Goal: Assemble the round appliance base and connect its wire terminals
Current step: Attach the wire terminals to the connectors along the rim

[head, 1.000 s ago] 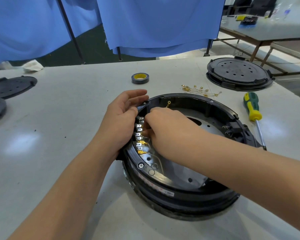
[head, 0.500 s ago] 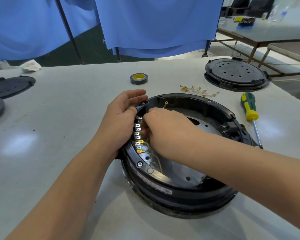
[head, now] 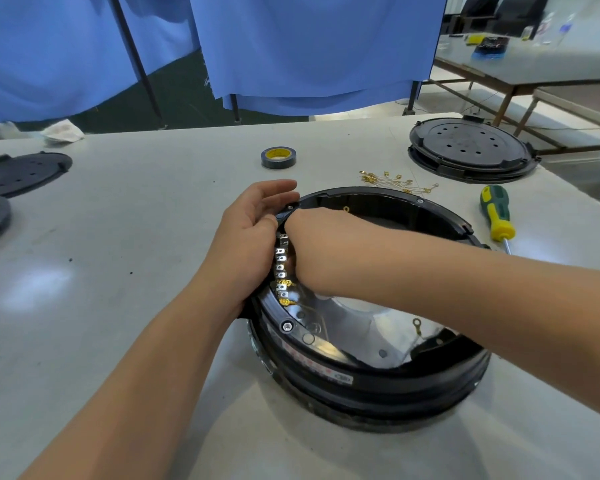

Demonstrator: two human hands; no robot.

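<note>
The round black appliance base [head: 361, 375] lies open side up on the white table, with a shiny metal plate inside. Along its left inner rim runs a row of silver tabs [head: 280, 263], and two of them carry gold wire terminals [head: 285, 301]. My left hand [head: 246, 233] rests against the outside of that rim, fingers stretched along its top and thumb by the tabs. My right hand [head: 323, 251] reaches into the base. Its fingers curl down at the upper tabs as if pinching a terminal, and its fingertips are hidden. A loose ring terminal [head: 416, 321] lies on the plate.
Loose gold terminals [head: 392, 180] lie behind the base, with a roll of tape [head: 278, 157] further back. A green and yellow screwdriver [head: 496, 213] lies to the right, and a second round base [head: 471, 147] at the back right. Black covers [head: 21, 173] sit far left.
My right hand has crept a little up the tab row toward the far end. My left hand stays on the rim.
</note>
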